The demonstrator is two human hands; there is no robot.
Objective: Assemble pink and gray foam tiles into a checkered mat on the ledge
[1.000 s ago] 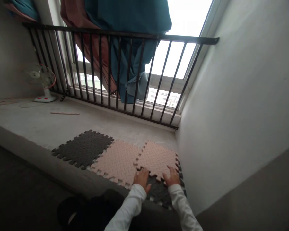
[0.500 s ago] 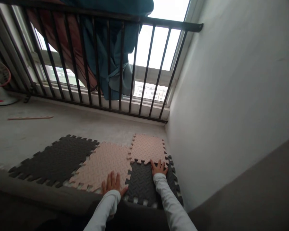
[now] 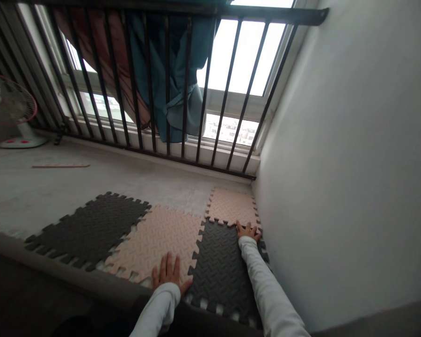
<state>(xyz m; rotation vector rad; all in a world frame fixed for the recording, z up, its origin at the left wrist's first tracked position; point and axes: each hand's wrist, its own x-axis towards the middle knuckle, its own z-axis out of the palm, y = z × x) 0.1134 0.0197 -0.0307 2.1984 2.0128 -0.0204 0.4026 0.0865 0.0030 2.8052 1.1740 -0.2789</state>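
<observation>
Puzzle-edged foam mat tiles lie on the floor before me. My left hand [image 3: 169,272] rests flat on the near edge of a pink foam tile [image 3: 164,236], fingers spread. To its right is a black foam tile [image 3: 219,267]. Beyond that, beside the wall, lies a second pink foam tile [image 3: 231,205]. My right hand [image 3: 248,231] is open, its spread fingertips at the near edge of this far pink tile, where it meets the black one. Whether their teeth are locked there is hard to tell. Another black foam tile [image 3: 94,227] sits at the left.
A white wall [image 3: 337,164] rises close on the right. Dark metal railing [image 3: 182,159] stands across the back before a window and hanging curtains [image 3: 171,79]. At the left are a fan [image 3: 23,140] and a thin pinkish strip [image 3: 61,165] on the bare floor.
My right hand and the far pink tile have moved forward towards the railing, uncovering more of the right black tile. My left hand stays on the near pink tile. The view has shifted.
</observation>
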